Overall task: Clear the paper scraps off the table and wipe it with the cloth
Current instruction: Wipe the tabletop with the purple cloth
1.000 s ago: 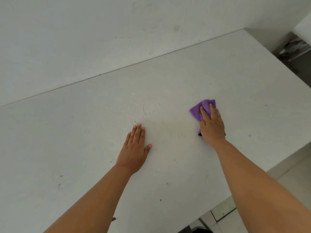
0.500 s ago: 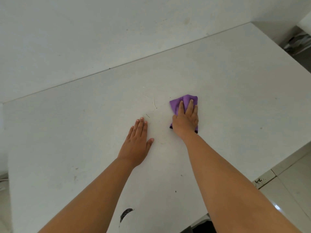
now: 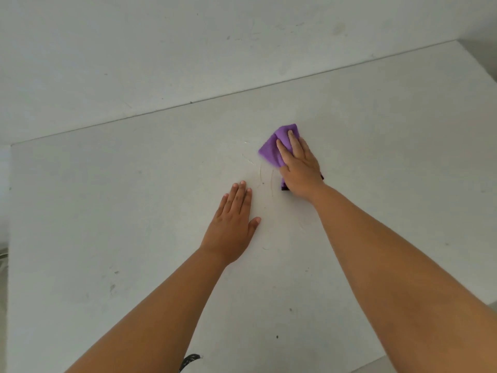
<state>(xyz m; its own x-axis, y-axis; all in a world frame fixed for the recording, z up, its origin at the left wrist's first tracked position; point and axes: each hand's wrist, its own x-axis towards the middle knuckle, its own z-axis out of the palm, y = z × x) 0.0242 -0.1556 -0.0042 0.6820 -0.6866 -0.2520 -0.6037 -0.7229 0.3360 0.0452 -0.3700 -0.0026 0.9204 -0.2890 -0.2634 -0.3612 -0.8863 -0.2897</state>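
**Head view: you wipe with the right hand, the left one braces**

Your right hand (image 3: 300, 168) lies flat with straight fingers on the folded purple microfibre cloth (image 3: 277, 149) and presses it on the white matte table (image 3: 403, 157), near the middle. I think the flat palm spreads the pressure, so the cloth keeps full contact. Your left hand (image 3: 232, 224) rests open on the bare surface just beside it, probably to support your body while you lean forward. No paper scraps are visible, so that step seems finished. Faint curved marks (image 3: 265, 176) lie between the hands; they likely need more passes.
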